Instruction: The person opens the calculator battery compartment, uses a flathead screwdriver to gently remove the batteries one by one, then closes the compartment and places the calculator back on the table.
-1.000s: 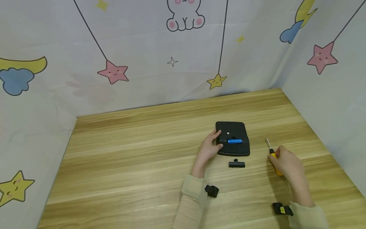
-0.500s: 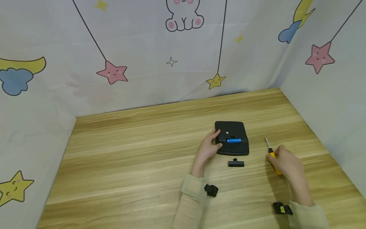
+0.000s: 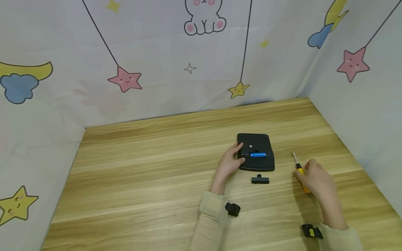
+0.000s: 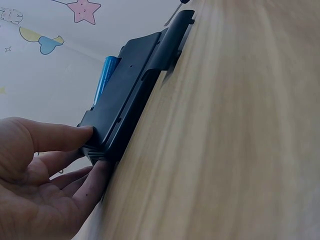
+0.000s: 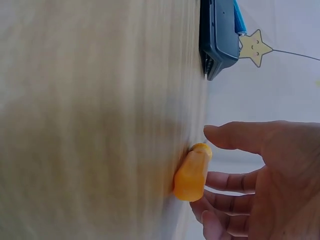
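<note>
A black calculator (image 3: 257,143) lies back side up, with a blue battery (image 3: 258,155) in its uncovered slot. My left hand (image 3: 228,164) grips its left edge; in the left wrist view the thumb (image 4: 75,136) is on top and the fingers are at the lower edge. Below the calculator lies its small black battery cover (image 3: 260,180). On the right, a screwdriver (image 3: 300,171) with a yellow handle rests on the table, tip pointing away. My right hand (image 3: 318,179) is around the handle (image 5: 192,175), thumb and fingers spread and relaxed beside it.
The wood-grain table (image 3: 141,174) meets a white printed cloth (image 3: 163,76) at the back and sides. Black wrist mounts (image 3: 233,209) sit beside both sleeves.
My right thumb and index finger stand slightly farther apart over the screwdriver handle, and that hand has shifted slightly. The left hand, calculator and cover stay in place.
</note>
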The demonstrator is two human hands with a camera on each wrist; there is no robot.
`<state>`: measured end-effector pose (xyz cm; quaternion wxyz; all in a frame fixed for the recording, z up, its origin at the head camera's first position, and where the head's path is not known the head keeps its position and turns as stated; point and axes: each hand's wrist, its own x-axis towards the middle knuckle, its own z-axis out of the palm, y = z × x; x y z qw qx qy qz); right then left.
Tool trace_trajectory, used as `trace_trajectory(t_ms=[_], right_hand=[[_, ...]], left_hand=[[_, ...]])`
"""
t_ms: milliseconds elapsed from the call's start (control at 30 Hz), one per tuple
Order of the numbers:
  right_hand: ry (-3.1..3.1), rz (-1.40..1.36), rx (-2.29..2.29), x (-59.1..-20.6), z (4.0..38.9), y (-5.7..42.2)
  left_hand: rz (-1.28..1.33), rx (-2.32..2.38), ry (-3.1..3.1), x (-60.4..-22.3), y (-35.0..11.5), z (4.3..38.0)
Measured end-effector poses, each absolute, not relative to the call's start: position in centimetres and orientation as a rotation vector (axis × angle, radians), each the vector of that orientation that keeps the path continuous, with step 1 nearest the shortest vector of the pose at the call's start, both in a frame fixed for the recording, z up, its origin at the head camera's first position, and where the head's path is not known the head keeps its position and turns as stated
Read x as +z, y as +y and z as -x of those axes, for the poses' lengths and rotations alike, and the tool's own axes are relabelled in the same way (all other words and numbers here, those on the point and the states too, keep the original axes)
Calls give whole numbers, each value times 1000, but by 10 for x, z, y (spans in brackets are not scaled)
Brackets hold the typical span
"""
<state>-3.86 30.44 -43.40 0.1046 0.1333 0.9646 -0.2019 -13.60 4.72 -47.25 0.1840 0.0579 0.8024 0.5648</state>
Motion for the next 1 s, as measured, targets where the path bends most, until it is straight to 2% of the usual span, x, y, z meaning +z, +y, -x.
trace_trajectory(t_ms=[567, 1000], right_hand=[[3033, -426, -640, -425, 40, 293], [3210, -222, -733, -425, 50, 278]], left_hand=[[-157, 1594, 2269, -474, 49, 137], [-157, 1600, 2261, -476, 50, 137]])
